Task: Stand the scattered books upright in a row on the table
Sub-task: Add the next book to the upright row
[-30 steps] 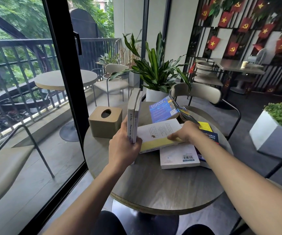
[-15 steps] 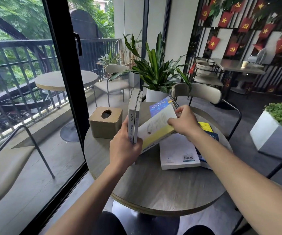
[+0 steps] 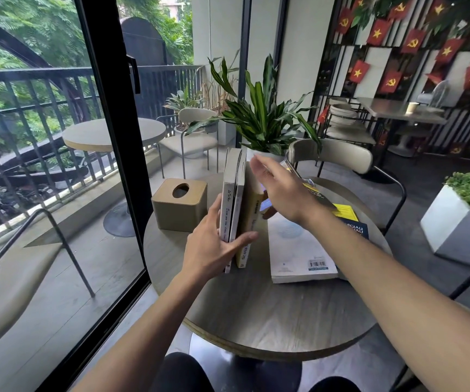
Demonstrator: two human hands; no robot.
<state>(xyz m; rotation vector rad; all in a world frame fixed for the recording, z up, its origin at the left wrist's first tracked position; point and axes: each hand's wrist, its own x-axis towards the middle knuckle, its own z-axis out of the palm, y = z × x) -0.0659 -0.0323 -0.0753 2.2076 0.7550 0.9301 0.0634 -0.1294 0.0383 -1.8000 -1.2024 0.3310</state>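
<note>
Three books stand upright side by side on the round wooden table (image 3: 256, 315): two grey-white ones (image 3: 231, 199) and a cream-yellow one (image 3: 252, 219) to their right. My left hand (image 3: 214, 244) holds the near ends of the upright books, thumb across their spines. My right hand (image 3: 281, 190) lies flat against the right face of the cream-yellow book, fingers stretched out. A white book (image 3: 296, 250) lies flat to the right, partly over a dark blue book (image 3: 355, 229). A yellow book (image 3: 344, 212) lies behind, partly hidden by my right arm.
A tan tissue box (image 3: 180, 205) stands left of the upright books. A potted plant (image 3: 262, 120) and a chair (image 3: 332, 157) are behind the table. A glass door frame (image 3: 109, 137) runs close on the left. A white planter (image 3: 460, 222) sits at right.
My right hand has tipped the cream-yellow book up from lying flat until it stands against the two upright books. My left hand has stayed on the upright books.
</note>
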